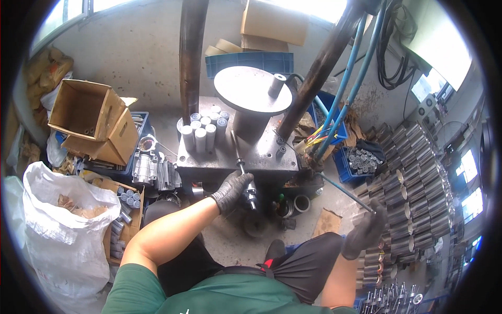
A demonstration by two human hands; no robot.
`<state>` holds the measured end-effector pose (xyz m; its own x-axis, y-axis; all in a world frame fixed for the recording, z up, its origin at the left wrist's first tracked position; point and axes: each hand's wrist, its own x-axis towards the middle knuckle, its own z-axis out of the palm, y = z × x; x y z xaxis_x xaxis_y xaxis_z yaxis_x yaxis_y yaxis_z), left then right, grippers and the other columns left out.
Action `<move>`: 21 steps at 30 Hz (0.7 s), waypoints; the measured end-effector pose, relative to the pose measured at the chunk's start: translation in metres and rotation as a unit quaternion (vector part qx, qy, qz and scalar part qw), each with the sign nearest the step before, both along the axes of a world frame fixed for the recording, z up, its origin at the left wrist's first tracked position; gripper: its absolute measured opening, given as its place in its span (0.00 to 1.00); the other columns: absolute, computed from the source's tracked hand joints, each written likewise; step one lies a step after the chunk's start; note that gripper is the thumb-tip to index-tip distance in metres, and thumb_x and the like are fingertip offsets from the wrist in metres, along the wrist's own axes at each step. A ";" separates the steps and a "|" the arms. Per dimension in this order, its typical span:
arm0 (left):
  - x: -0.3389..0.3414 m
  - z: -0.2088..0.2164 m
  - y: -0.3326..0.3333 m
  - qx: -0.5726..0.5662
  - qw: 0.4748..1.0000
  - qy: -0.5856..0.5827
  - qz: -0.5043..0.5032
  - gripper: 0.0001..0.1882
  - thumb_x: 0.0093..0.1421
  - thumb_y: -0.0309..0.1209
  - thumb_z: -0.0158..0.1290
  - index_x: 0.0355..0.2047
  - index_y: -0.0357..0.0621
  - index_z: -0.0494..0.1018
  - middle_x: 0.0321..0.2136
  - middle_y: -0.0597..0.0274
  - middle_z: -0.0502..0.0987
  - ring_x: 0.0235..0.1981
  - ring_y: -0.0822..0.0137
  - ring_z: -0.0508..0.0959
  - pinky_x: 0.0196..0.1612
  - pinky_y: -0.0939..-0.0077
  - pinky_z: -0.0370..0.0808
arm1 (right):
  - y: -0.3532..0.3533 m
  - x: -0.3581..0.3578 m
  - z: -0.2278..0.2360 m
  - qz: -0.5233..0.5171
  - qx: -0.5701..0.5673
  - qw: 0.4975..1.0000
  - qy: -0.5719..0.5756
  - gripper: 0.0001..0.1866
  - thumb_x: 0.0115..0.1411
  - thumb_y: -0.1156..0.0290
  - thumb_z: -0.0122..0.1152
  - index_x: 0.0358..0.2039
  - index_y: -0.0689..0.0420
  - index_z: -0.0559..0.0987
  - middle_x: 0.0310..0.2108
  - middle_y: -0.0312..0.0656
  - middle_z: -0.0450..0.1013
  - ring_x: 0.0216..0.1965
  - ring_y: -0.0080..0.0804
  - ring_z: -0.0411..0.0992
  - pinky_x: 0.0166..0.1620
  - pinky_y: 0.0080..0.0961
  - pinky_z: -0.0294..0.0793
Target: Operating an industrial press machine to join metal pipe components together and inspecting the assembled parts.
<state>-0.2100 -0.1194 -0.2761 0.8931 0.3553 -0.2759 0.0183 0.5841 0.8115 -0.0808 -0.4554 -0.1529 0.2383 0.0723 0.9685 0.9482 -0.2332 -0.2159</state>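
Observation:
My left hand (234,191), in a dark glove, is closed around a stepped metal shaft (251,194). The shaft's lower end hangs past the front edge of the steel press table (209,159), and its slim upper part lies over the plate. On the right, my gloved right hand (366,230) is at the end of a thin blue-green lever (345,192); its fingers look wrapped around the tip, though the dark glove hides detail. Behind the shaft stands a round metal disc (246,89) on a thick column. Several grey cylinders (201,137) stand upright left of it.
Cardboard boxes (83,112), metal castings (149,166) and a white sack (57,230) crowd the left. Two dark posts (191,63) rise from the table. Blue hoses (351,73) run beside the right one. Stacked metal tubes (408,193) and a blue crate (348,166) of parts are at right.

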 end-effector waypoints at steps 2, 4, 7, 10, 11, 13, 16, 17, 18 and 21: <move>-0.007 -0.002 -0.008 0.053 0.999 0.011 -0.006 0.11 0.70 0.37 0.56 0.44 0.43 0.72 0.26 0.65 0.77 0.26 0.70 0.79 0.31 0.71 0.79 | 0.017 -0.029 -0.030 0.023 -0.008 0.992 0.125 0.17 0.69 0.77 0.51 0.57 0.64 0.75 0.51 0.49 0.77 0.55 0.44 0.74 0.66 0.45 0.69; -0.019 -0.003 -0.023 0.086 0.995 0.048 -0.018 0.13 0.70 0.38 0.56 0.46 0.43 0.71 0.27 0.65 0.77 0.26 0.71 0.79 0.29 0.73 0.78 | 0.040 -0.050 -0.064 0.144 -0.045 0.948 0.281 0.16 0.70 0.75 0.52 0.55 0.63 0.77 0.50 0.45 0.77 0.56 0.38 0.74 0.64 0.36 0.70; -0.041 -0.001 -0.047 0.153 0.976 0.107 -0.113 0.20 0.71 0.48 0.55 0.49 0.44 0.69 0.29 0.64 0.78 0.23 0.72 0.78 0.22 0.77 0.73 | 0.073 -0.073 -0.109 0.221 -0.082 0.767 0.596 0.23 0.71 0.67 0.63 0.63 0.61 0.74 0.55 0.42 0.77 0.53 0.26 0.74 0.58 0.28 0.73; -0.057 0.004 -0.060 0.190 0.952 0.120 -0.206 0.22 0.74 0.48 0.51 0.52 0.42 0.68 0.31 0.59 0.79 0.23 0.68 0.81 0.22 0.76 0.76 | 0.083 -0.081 -0.126 0.319 -0.006 0.433 0.843 0.34 0.72 0.50 0.58 0.70 0.54 0.62 0.55 0.44 0.75 0.51 0.38 0.78 0.52 0.40 0.82; -0.058 0.006 -0.064 0.186 0.951 0.110 -0.222 0.21 0.75 0.47 0.49 0.53 0.41 0.68 0.31 0.59 0.79 0.24 0.68 0.82 0.23 0.75 0.77 | 0.083 -0.080 -0.128 0.394 -0.060 0.394 0.828 0.27 0.71 0.46 0.58 0.60 0.52 0.70 0.51 0.43 0.75 0.46 0.34 0.78 0.44 0.36 0.84; -0.059 0.011 -0.066 0.208 0.951 0.105 -0.201 0.21 0.75 0.45 0.49 0.58 0.43 0.69 0.29 0.58 0.79 0.21 0.71 0.78 0.23 0.77 0.75 | 0.082 -0.088 -0.133 0.469 -0.064 0.405 0.782 0.22 0.69 0.44 0.59 0.44 0.52 0.75 0.35 0.38 0.75 0.32 0.28 0.78 0.31 0.29 0.82; -0.051 0.017 -0.054 0.205 0.968 0.063 -0.132 0.18 0.75 0.42 0.50 0.57 0.44 0.72 0.26 0.61 0.78 0.17 0.75 0.74 0.20 0.80 0.69 | 0.078 -0.090 -0.141 0.346 -0.069 0.364 0.862 0.19 0.66 0.55 0.66 0.48 0.51 0.71 0.29 0.36 0.73 0.27 0.29 0.77 0.28 0.31 0.81; -0.046 0.016 -0.051 0.221 0.967 0.036 -0.119 0.18 0.75 0.42 0.50 0.56 0.43 0.73 0.25 0.63 0.77 0.16 0.76 0.73 0.19 0.81 0.68 | 0.078 -0.091 -0.143 0.331 -0.029 0.357 0.873 0.15 0.66 0.58 0.65 0.44 0.52 0.71 0.25 0.35 0.71 0.24 0.28 0.75 0.25 0.29 0.78; -0.040 0.013 -0.048 0.235 0.967 0.024 -0.098 0.18 0.75 0.42 0.50 0.55 0.42 0.74 0.24 0.65 0.76 0.15 0.76 0.71 0.19 0.80 0.67 | 0.078 -0.089 -0.143 0.339 0.001 0.346 0.875 0.13 0.66 0.59 0.65 0.41 0.52 0.73 0.24 0.35 0.71 0.22 0.28 0.73 0.23 0.28 0.75; -0.034 0.003 -0.042 0.266 0.956 0.002 -0.124 0.20 0.74 0.46 0.52 0.55 0.45 0.75 0.26 0.70 0.74 0.19 0.79 0.68 0.23 0.83 0.64 | 0.078 -0.080 -0.134 0.323 0.079 0.342 0.879 0.11 0.66 0.59 0.65 0.40 0.50 0.75 0.24 0.36 0.72 0.21 0.28 0.73 0.22 0.28 0.73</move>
